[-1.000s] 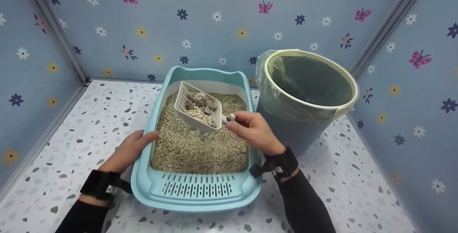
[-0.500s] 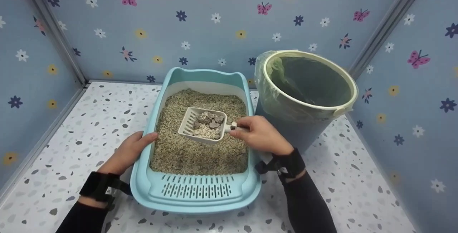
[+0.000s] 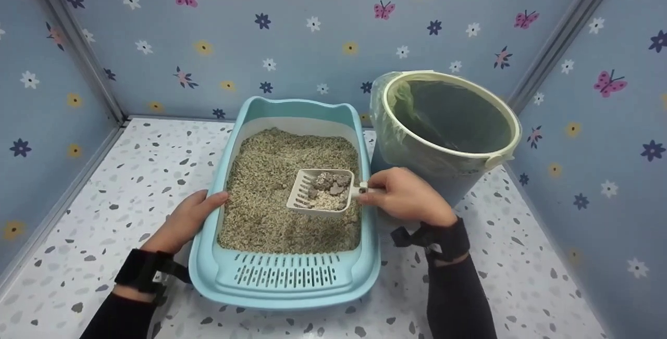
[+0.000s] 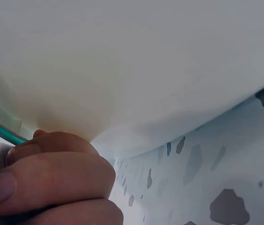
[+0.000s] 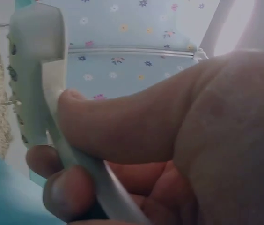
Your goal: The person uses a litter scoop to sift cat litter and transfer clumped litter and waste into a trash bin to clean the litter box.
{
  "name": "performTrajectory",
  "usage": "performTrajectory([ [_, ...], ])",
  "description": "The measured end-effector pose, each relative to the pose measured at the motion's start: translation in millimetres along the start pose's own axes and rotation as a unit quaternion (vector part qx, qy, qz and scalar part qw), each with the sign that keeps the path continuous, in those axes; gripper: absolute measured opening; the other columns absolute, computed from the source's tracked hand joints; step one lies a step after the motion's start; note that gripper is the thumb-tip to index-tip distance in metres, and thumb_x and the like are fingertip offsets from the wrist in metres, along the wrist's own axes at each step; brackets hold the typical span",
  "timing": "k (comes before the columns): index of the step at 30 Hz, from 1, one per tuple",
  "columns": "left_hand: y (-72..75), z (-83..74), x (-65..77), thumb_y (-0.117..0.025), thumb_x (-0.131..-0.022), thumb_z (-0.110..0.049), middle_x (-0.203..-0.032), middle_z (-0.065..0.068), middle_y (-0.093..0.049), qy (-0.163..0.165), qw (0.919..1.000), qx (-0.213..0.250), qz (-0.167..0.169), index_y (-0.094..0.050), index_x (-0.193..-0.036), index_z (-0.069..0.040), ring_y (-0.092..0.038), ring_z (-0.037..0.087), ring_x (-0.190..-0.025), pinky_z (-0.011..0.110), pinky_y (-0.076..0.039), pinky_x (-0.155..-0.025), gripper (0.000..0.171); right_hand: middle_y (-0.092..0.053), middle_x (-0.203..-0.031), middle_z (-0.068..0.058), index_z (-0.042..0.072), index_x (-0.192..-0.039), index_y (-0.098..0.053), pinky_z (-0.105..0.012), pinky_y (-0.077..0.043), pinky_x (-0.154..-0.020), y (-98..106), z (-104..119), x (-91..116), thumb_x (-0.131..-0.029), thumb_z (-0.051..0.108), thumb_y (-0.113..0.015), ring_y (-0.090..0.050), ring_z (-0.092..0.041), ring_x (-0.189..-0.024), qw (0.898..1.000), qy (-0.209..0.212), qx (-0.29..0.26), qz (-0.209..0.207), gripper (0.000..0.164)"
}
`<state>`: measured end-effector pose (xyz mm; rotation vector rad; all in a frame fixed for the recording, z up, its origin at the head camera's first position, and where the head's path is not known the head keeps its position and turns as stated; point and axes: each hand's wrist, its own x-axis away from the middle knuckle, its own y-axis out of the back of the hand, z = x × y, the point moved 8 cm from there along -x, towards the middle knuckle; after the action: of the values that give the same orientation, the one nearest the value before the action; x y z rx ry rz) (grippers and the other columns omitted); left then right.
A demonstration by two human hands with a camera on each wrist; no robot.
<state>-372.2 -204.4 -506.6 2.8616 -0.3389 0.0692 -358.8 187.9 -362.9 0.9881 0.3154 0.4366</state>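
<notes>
My right hand (image 3: 406,196) grips the handle of a white slotted litter scoop (image 3: 294,193), its thumb (image 5: 108,126) along the handle in the right wrist view. Grey-brown clumps (image 3: 333,183) and pale granules lie in the scoop, which is held roughly level over the right part of the litter (image 3: 260,214). That litter fills a light blue litter box (image 3: 281,297) with a slotted front ledge. On the box's left rim, my left hand (image 3: 185,219) holds on, thumb over the top; the left wrist view shows its fingers (image 4: 62,178) curled beneath the rim.
A tall bin (image 3: 424,183) lined with a translucent green bag (image 3: 391,120) stands right of the box, its open top tilted into view. Blue flowered panels (image 3: 292,42) enclose the speckled white floor (image 3: 130,188) at the back and both sides.
My right hand has moved right and toward me, bringing the loaded scoop from the box's middle to its right side. The scoop has turned from tilted to nearly level. My left hand stays put.
</notes>
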Motion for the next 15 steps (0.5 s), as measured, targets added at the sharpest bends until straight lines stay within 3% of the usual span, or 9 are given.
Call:
performTrajectory([
  [7, 0.5, 0.6, 0.9, -0.054, -0.117, -0.048, -0.123, 0.027, -0.074, 0.004, 1.0000, 0.002, -0.001, -0.054, -0.148, 0.011, -0.079, 0.033, -0.101, 0.038, -0.067, -0.090, 0.066, -0.051, -0.063, 0.012, 0.017, -0.077, -0.072, -0.034, -0.044, -0.056, 11.7, -5.2, 15.3, -0.103, 0.034, -0.080, -0.048, -0.011, -0.057, 1.000, -0.012, 0.024, 0.009, 0.033],
  [15, -1.0, -1.4, 0.4, -0.054, -0.117, -0.048, -0.123, 0.029, -0.074, -0.009, 0.9999, 0.005, 0.006, -0.055, -0.145, 0.013, -0.079, 0.036, -0.101, 0.041, -0.067, -0.089, 0.067, -0.053, -0.064, 0.012, 0.023, -0.077, -0.067, -0.037, -0.046, -0.061, 18.1, -0.2, 23.1, -0.104, 0.036, -0.080, -0.051, -0.013, -0.059, 0.998, -0.020, 0.065, -0.012, 0.033],
])
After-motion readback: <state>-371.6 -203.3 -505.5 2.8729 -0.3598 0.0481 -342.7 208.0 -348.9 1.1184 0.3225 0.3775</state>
